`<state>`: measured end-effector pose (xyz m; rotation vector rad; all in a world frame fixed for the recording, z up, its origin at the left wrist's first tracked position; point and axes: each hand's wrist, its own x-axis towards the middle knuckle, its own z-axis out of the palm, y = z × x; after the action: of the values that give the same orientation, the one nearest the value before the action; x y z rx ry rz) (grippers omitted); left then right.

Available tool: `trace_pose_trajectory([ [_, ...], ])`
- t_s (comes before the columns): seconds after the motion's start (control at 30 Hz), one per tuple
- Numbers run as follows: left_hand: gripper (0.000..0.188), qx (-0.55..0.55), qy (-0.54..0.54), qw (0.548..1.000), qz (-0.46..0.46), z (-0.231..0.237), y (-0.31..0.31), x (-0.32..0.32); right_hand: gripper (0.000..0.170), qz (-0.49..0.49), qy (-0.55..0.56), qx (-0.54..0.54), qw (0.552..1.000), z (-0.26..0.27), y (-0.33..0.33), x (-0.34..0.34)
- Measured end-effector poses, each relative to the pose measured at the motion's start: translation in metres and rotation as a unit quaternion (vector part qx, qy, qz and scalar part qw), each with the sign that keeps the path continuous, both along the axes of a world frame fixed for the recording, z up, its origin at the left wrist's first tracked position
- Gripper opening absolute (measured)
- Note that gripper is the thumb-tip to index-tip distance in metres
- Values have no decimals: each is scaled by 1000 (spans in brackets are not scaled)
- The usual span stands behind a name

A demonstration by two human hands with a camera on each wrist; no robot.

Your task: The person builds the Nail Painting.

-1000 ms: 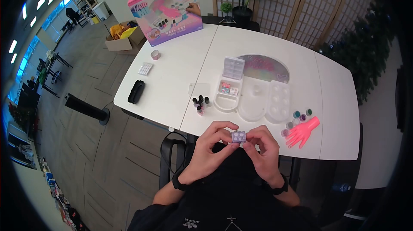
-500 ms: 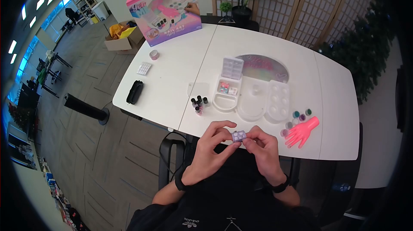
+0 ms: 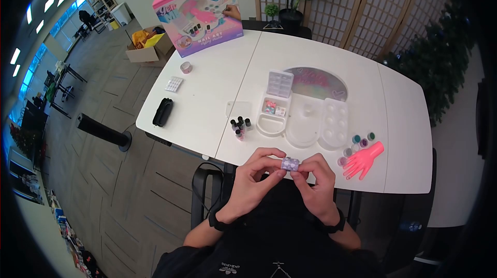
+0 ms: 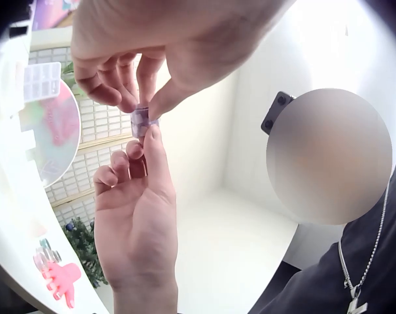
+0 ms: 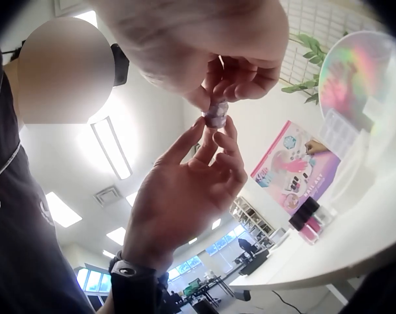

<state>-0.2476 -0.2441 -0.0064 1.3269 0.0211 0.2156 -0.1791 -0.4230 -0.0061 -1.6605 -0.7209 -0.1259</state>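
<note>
A small purple patterned container is held between both hands just in front of the table's near edge. The left hand pinches its left side with thumb and fingers. On its right side, the thumb and fingers of the right hand grip it. In the left wrist view the container sits between the fingertips of both hands. The right wrist view shows it pinched from above and below, its surface partly covered by fingers.
On the white table stand nail polish bottles, an open compartment tray, a six-well palette, small jars, a pink model hand, a black case, a white blister sheet and a nail art box.
The container has shifted slightly right and turned between the fingers, showing a different face. Both hands keep hold of it, with small finger movements.
</note>
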Motion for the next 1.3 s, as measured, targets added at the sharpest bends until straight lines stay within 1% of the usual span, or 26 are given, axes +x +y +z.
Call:
trace_pose_trajectory([
  [0.1,18,-1,-6,1000,6,0,-1,0,12,3,3,-7,1000,-2,-1,0],
  [0.2,16,19,-16,1000,16,-4,-2,0,15,32,100,31,994,-3,-2,0],
  [0.3,15,55,-30,998,30,-7,-2,2,17,74,253,139,955,0,1,-2],
  [0.5,11,127,-25,991,44,-7,-2,1,14,130,304,157,931,-2,-8,1],
  [0.6,11,153,-44,986,57,-8,-2,3,12,137,311,171,925,-5,-9,1],
  [0.7,11,148,-50,986,56,-9,-5,2,10,114,279,174,938,0,-5,-3],
  [0.77,13,149,-45,986,51,-9,-4,1,8,87,231,142,959,-2,-5,-5],
  [0.9,18,99,-29,994,34,-5,-5,2,10,38,94,61,993,-6,-5,-2],
  [1.0,21,50,-10,999,6,-3,-4,0,12,15,35,44,998,-10,-3,1],
  [1.1,21,-2,10,1000,-11,-2,-3,0,14,15,0,37,999,-12,-2,2],
  [1.2,18,-16,9,1000,-2,-4,-4,0,13,20,3,27,999,-12,-1,3],
  [1.3,16,7,-21,999,26,-9,-7,1,11,41,148,71,986,-9,-1,0],
])
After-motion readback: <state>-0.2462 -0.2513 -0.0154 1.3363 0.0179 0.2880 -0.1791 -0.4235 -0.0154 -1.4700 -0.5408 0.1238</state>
